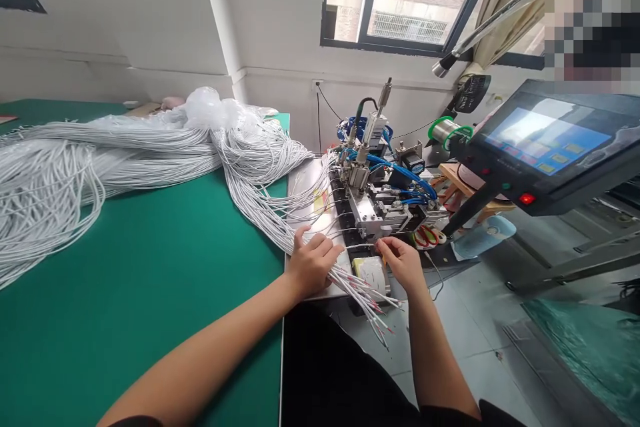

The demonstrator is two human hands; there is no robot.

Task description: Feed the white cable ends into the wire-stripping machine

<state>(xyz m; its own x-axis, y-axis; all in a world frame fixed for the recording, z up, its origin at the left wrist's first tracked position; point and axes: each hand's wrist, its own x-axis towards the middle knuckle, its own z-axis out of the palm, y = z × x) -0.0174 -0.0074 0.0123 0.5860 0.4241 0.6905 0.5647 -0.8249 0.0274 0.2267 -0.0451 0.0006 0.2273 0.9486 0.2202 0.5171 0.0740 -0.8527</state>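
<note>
My left hand (311,265) lies over a bundle of thin white cables (357,290), its fingers curled round them. The cable ends, some with red tips, fan out below it past the table edge. My right hand (403,263) pinches the end of a single white cable (361,245), which stretches between my two hands. That end is close to the front of a metal machine (367,207) with blue air hoses. Several other cables run across into the black strip along the machine's side. My right fingertips partly hide the cable end.
A green table (190,267) carries a large heap of white cables (150,153) and clear plastic bags (205,110). A control screen (547,140), a solder wire spool (447,133) and scissors (427,237) are at the right. A white roll (371,273) sits below the machine.
</note>
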